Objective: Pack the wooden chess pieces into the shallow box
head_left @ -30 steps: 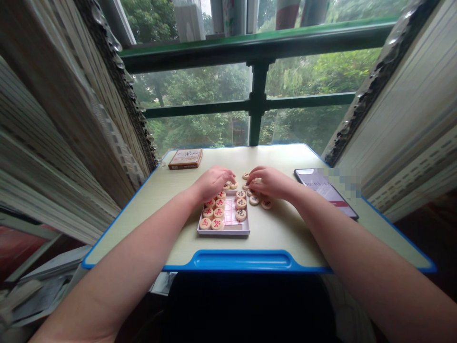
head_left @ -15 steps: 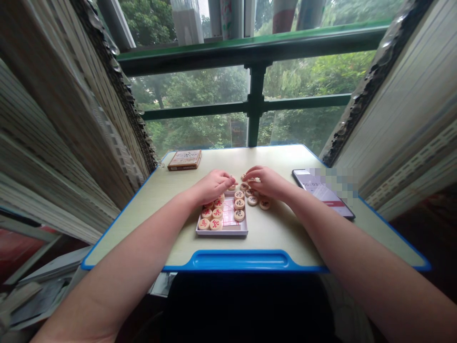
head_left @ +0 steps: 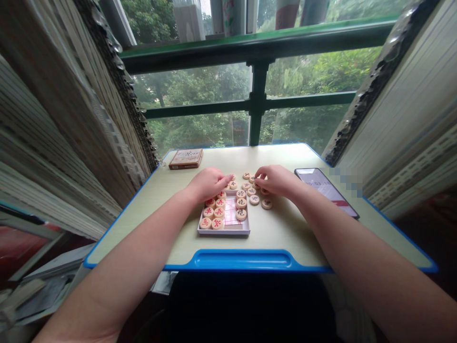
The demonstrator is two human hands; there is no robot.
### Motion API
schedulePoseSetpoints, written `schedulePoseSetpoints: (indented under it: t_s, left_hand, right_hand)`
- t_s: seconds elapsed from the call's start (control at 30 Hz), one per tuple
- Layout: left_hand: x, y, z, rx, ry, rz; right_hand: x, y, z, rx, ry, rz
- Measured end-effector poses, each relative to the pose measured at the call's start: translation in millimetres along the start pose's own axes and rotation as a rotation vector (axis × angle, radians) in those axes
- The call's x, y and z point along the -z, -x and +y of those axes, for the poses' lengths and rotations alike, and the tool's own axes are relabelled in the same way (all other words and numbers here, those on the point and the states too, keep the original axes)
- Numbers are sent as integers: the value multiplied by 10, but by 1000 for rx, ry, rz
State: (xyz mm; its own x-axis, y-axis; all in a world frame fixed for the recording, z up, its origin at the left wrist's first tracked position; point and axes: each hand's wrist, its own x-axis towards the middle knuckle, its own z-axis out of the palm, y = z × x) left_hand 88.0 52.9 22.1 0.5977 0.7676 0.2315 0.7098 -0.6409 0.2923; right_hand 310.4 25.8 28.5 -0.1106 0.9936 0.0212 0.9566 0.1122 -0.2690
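Observation:
A shallow white box (head_left: 223,232) holds round wooden pieces: red-marked ones such as this piece (head_left: 217,223) in two columns on the left, and three black-marked ones, one of them a piece (head_left: 241,215), on the right. My left hand (head_left: 210,184) is over the box's back left corner, fingers closed beside loose pieces; what they hold, if anything, is hidden. My right hand (head_left: 272,180) is bent over loose black-marked pieces behind and right of the box, its fingertips closed at a small piece (head_left: 252,179). Another loose piece (head_left: 266,204) lies nearer me.
A brown box (head_left: 186,158) lies at the table's back left. On the right is a phone (head_left: 326,193) with its screen lit. The table (head_left: 143,238) has a blue edge and a blue front tray (head_left: 243,259). Curtains hang on both sides.
My right hand has shifted slightly right, uncovering more loose black-marked pieces. My left hand has moved slightly, and a black-marked piece beside its fingertips shows more clearly.

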Motion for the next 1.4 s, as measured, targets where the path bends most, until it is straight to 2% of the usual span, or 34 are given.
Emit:
schedulePoseSetpoints:
  t_s: [0.17,0.47,0.6,0.8,1.03,1.23,1.33,1.4]
  left_hand:
    - [-5,-2,-18,-44,-36,-27]
    - [-43,-18,-50,-33,11,-40]
    - [-59,-23,-89,17,34,-44]
    - [-61,-30,-142,137,133,-82]
    - [-51,-1,-130,301,285,-113]
    - [-59,-6,-124,316,312,-137]
    - [-49,-6,-119,307,301,-142]
    - [-39,-3,-115,299,297,-143]
  right_hand:
    - [-88,-43,-6,-17,36,92]
    - [-132,-47,-49,43,-111,77]
    - [-130,-19,-84,69,-164,55]
    - [-127,9,-93,23,-237,58]
    - [-110,-15,-69,109,-139,69]
    - [-129,-10,-88,134,-154,66]
    - [-107,-9,-69,77,-171,49]
    - [-51,-7,-28,20,-99,40]
